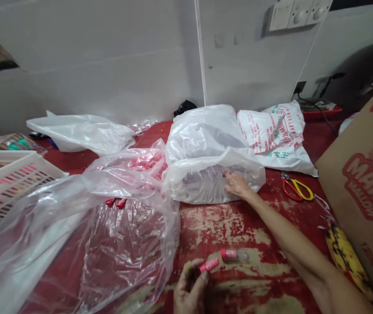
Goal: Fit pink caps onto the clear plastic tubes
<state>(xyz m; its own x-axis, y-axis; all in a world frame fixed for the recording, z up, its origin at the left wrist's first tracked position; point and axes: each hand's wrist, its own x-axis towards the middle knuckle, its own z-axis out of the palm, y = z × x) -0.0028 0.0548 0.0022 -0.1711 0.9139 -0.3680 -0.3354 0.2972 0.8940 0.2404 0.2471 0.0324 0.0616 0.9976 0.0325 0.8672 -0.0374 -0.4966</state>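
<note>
My left hand (191, 283) is closed at the lower middle, pinching a small pink cap (210, 265) with pale lettering between thumb and fingers. Just right of it on the table lies a clear tube (235, 255) with a similar pink cap. My right hand (236, 185) reaches into the mouth of a white plastic bag (202, 196) that holds clear, tube-like pieces (202, 175). Its index finger is stretched towards those pieces, and nothing shows held in it. Beside this bag, a clear plastic bag (130, 235) spreads open, with pink caps (121, 203) in it.
White sacks (271, 131) stand against the wall. Scissors (297, 189) with red and yellow handles lie at the right, near a cardboard box (363, 183) and spotted bananas (346, 257). A white basket (19, 174) sits at the left on the worn red table (206, 226).
</note>
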